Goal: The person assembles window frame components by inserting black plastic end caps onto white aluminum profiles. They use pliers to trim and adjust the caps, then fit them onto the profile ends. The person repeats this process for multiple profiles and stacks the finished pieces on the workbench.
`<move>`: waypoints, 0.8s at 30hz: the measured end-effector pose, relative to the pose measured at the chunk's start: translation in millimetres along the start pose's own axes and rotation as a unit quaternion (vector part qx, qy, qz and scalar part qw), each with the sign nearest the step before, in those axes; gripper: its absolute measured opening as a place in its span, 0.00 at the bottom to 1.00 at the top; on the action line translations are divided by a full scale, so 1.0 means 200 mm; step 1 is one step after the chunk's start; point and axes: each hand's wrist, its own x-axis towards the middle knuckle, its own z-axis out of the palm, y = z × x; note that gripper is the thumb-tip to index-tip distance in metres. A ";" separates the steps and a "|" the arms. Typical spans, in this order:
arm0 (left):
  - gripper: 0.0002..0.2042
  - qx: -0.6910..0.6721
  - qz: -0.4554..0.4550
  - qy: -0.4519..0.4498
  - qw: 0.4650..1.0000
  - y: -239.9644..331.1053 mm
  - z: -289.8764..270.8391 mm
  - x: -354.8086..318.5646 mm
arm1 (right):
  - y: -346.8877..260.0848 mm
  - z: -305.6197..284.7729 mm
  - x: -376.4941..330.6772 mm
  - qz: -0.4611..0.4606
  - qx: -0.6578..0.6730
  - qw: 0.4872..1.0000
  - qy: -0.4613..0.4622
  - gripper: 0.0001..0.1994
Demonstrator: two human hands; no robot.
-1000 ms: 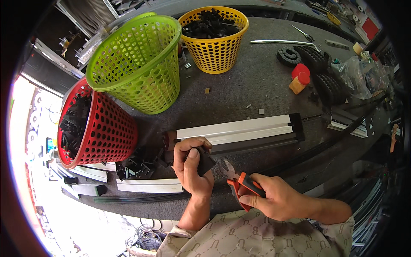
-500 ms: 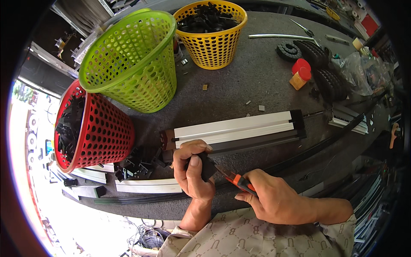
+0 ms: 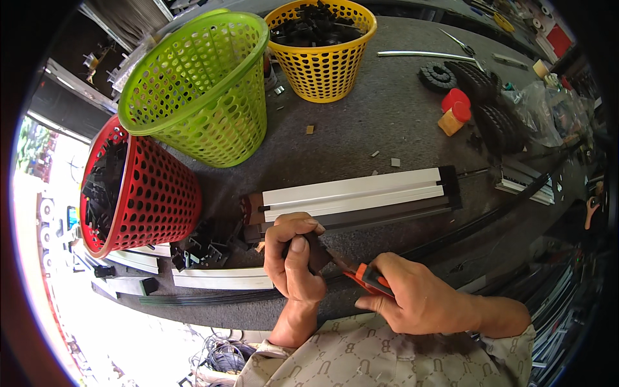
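Fingers of the left hand (image 3: 293, 261) curl shut around a small dark plastic piece (image 3: 316, 250), thumb pressed along its near face, holding it just above the table's front edge. Directly to its right, the right hand (image 3: 412, 300) is clenched on the orange grips of a pair of cutting pliers (image 3: 358, 276), whose nose runs up and leftward until it meets the dark piece; whether the tip bites it or only touches cannot be told. The tool's long axis thus slants from lower right to upper left, pointing straight into the left fist, so the piece sits between the two hands, nearer the left. Just beyond the knuckles lies a long white and black rail (image 3: 358, 197), stretched left to right across the grey table (image 3: 361, 129). Farther out to the left stand a red basket (image 3: 138, 193) and a green basket (image 3: 200, 87), with a yellow basket (image 3: 319, 55) of black parts behind.
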 end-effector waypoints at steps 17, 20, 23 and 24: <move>0.14 0.150 -0.182 -0.006 0.972 -0.05 0.02 0.08 | 0.03 -0.15 0.19 0.237 0.117 0.954 -0.138 0.10; 0.16 0.183 -0.220 -0.014 0.958 -0.09 0.01 0.09 | 0.02 -0.19 0.24 0.273 0.112 0.942 -0.158 0.10; 0.16 0.162 -0.227 -0.009 0.960 -0.09 0.01 0.10 | -0.02 -0.21 0.27 0.304 0.148 0.926 -0.165 0.10; 0.16 0.165 -0.229 -0.005 0.959 -0.09 0.01 0.10 | -0.03 -0.21 0.27 0.316 0.143 0.923 -0.168 0.11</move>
